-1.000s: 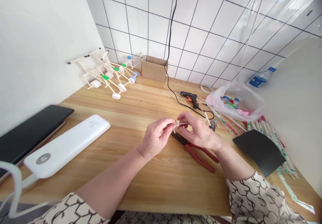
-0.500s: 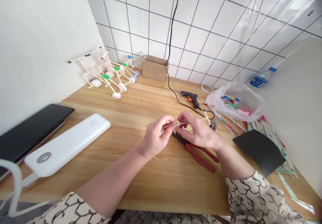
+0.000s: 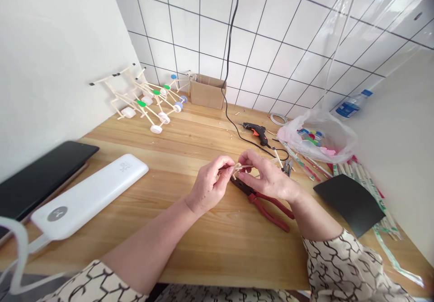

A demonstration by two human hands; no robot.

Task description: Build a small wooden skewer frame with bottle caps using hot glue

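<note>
Just below and right of the frame's centre, thin wooden sticks (image 3: 238,167) are pinched between thumb and fingers of both the left hand (image 3: 210,182) and the right hand (image 3: 267,175), each nearly closed. Beneath the right hand, red-handled pliers (image 3: 271,214) are laid on the table (image 3: 210,257). Farther up, a glue gun (image 3: 257,133) is seen, with a plastic bag (image 3: 339,141) to its right. Wheeled stick models (image 3: 151,104) are stood at upper left, a white power bank (image 3: 93,195) at lower left.
</note>
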